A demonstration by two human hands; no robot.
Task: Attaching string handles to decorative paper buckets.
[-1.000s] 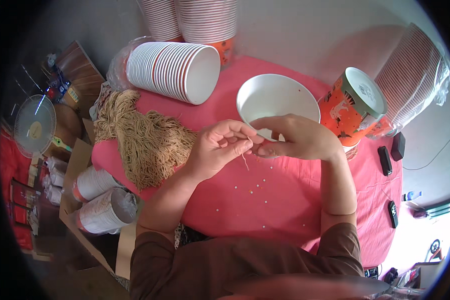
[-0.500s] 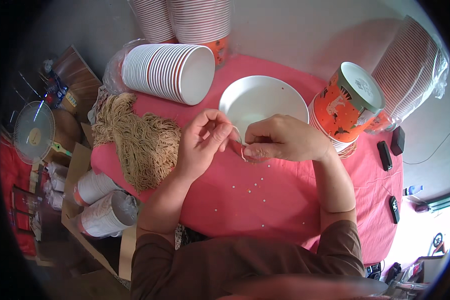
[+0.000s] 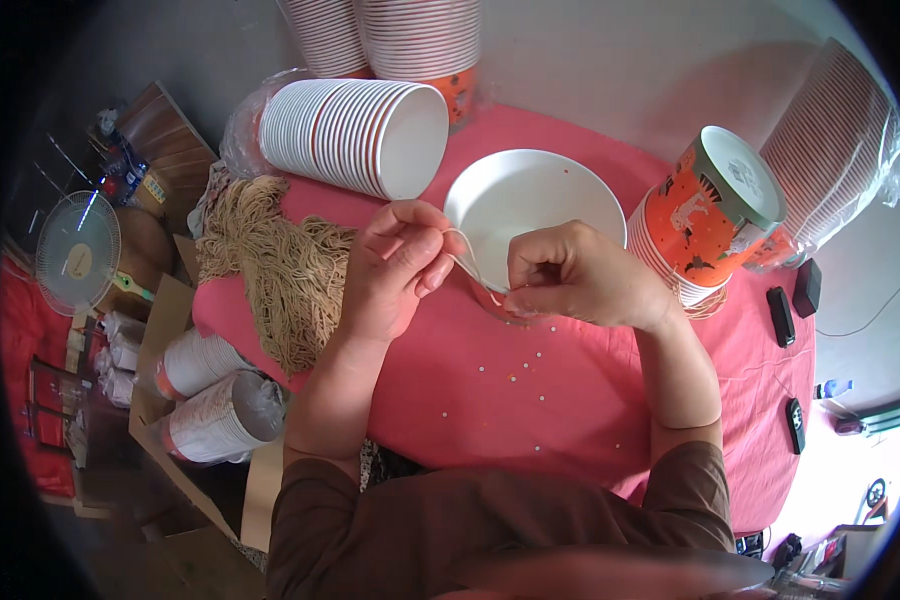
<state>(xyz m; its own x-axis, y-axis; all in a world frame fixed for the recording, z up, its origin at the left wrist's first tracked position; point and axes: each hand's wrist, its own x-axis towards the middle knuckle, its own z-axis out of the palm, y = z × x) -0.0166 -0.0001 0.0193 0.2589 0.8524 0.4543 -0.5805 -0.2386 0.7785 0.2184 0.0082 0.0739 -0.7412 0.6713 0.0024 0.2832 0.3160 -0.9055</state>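
A thin pale cord (image 3: 467, 262) loops between my two hands, above the pink tablecloth. My left hand (image 3: 398, 262) is closed, pinching one side of the cord between thumb and fingers. The cord's other end runs into my right hand (image 3: 585, 275), where thumb and bent forefinger press together on it. Just behind the hands stands a wide white-rimmed bucket (image 3: 535, 185), its opening facing up. A little orange shows below it between my hands, and the rest of its wall is hidden. Left of my left hand lies a heap of tan cords (image 3: 295, 265).
Nested paper buckets (image 3: 355, 140) lie on their side at the back left. An upside-down orange bucket (image 3: 705, 215) tops a stack on the right, beside a plastic-wrapped stack (image 3: 835, 140). Small pale dots dot the tablecloth (image 3: 490, 430). A cardboard box (image 3: 160, 335) stands at left.
My hands have drawn apart, the left one moving left and the right one slightly right. More of the cord now shows as a loop between them. The whole view has shifted a little.
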